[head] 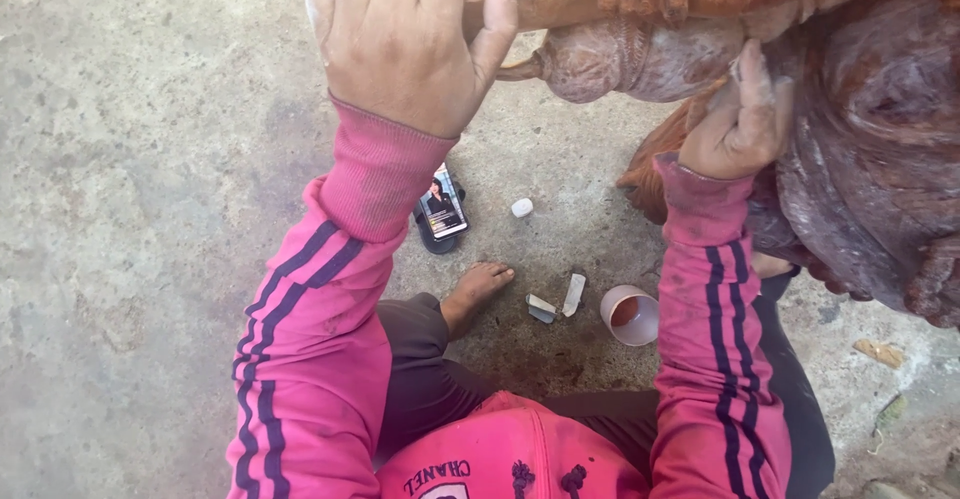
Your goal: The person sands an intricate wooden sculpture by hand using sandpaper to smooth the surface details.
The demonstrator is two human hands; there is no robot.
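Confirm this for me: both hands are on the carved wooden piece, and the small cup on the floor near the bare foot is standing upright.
One thing is wrong: the cup is not upright; it lies on its side, its open mouth showing. The rest holds: the left hand and right hand both rest on the carved wooden piece, by the bare foot. The head view shows it.

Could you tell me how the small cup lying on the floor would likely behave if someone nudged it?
The cup lies on its side, so it would probably roll in a curve. It looks thin and light, so it likely slides easily on the concrete floor.
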